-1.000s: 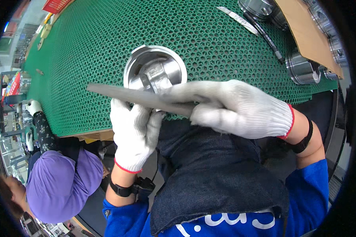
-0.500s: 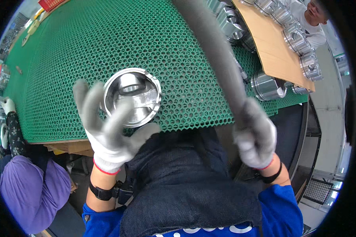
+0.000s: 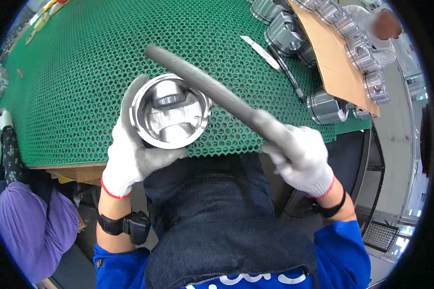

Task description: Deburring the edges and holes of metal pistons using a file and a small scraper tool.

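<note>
A shiny metal piston [image 3: 174, 117] rests on the green mat at its near edge, its hollow side facing up. My left hand [image 3: 130, 153], in a white glove with grey fingers, is closed round its left side, the thumb along the near rim. In my gloved right hand [image 3: 301, 158] is the end of a long grey rod [image 3: 205, 83], slightly blurred. The rod slants up to the left across the piston's far right rim; whether it touches the metal I cannot tell.
Several pistons [image 3: 283, 34] stand at the right beside a cardboard sheet [image 3: 335, 58] with more along its far side. A white utility knife [image 3: 260, 52] and a black pen-like tool [image 3: 287, 73] lie on the green mat [image 3: 92, 86]. Co-workers sit at left [image 3: 34, 226] and far right [image 3: 378, 33].
The rod swung down and left from the upper right to cross over the piston. My left fingers, spread before, have closed round the piston, which sits slightly further right and farther off.
</note>
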The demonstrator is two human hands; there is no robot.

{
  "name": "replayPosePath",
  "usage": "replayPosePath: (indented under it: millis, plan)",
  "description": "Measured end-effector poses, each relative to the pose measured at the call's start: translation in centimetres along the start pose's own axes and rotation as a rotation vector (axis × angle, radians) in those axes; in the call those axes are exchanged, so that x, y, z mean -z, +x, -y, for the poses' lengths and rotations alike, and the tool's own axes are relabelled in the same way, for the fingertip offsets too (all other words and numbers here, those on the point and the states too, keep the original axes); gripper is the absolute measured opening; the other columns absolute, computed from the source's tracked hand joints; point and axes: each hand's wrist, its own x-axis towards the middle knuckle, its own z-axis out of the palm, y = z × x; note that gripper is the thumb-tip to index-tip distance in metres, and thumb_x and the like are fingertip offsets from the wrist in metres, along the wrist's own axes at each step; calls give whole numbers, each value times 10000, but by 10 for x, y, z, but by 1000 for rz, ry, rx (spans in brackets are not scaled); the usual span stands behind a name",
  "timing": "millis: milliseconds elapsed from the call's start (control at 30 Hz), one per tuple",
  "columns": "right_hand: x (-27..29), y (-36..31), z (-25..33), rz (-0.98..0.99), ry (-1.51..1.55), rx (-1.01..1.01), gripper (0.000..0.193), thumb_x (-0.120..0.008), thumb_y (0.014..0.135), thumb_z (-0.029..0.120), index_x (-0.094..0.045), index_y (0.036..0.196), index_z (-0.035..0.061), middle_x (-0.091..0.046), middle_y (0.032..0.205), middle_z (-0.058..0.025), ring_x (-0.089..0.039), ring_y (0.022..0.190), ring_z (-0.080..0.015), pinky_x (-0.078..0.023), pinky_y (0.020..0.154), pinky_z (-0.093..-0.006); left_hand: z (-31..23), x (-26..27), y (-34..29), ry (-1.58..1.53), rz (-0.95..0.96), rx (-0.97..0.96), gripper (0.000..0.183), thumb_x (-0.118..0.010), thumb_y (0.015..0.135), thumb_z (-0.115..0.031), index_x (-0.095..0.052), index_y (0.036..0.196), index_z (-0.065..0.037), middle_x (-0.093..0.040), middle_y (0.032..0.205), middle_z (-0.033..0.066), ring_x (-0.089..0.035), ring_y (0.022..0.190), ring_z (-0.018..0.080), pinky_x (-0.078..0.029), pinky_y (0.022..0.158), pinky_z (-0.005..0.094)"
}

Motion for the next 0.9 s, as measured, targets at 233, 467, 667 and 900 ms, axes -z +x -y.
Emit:
replayPosePath:
  millis: [233, 467, 667, 900]
  plan:
    - [19, -21, -18, 122, -396, 57, 561, -659, 743, 202, -629, 1293, 312, -430, 563, -29, -501, 444, -196, -406, 426, -336, -6, -21, -2, 167, -104, 126, 1001, -900, 603, -195, -344, 1407, 21, -599, 1255, 187, -625, 1143, 288, -526, 964, 374]
    - [-13, 66, 0, -235, -245, 110, 569, -665, 805, 135, -575, 1343, 297, -527, 631, -41, -565, 517, -237, -454, 484, -366, 21, -17, -1, 286, -68, 75, 1005, -884, 617, -274, -333, 1399, 35, -593, 1259, 180, -629, 1130, 277, -527, 952, 360]
    - [28, -6, -11, 147, -260, 53, 598, -669, 710, 100, -635, 1291, 239, -447, 555, -30, -495, 445, -204, -406, 445, -336, -19, -25, 3, -898, -180, 646, 875, -816, 711, -278, -344, 1403, -27, -579, 1294, 120, -579, 1192, 247, -486, 1016, 354]
    - [-20, 86, -1, -270, -205, 144, 521, -631, 832, 67, -602, 1313, 265, -612, 669, -51, -604, 549, -236, -484, 496, -318, 5, -21, -2, 287, 30, 274, 948, -831, 691, -274, -287, 1431, -38, -542, 1333, 127, -554, 1220, 260, -456, 1055, 382]
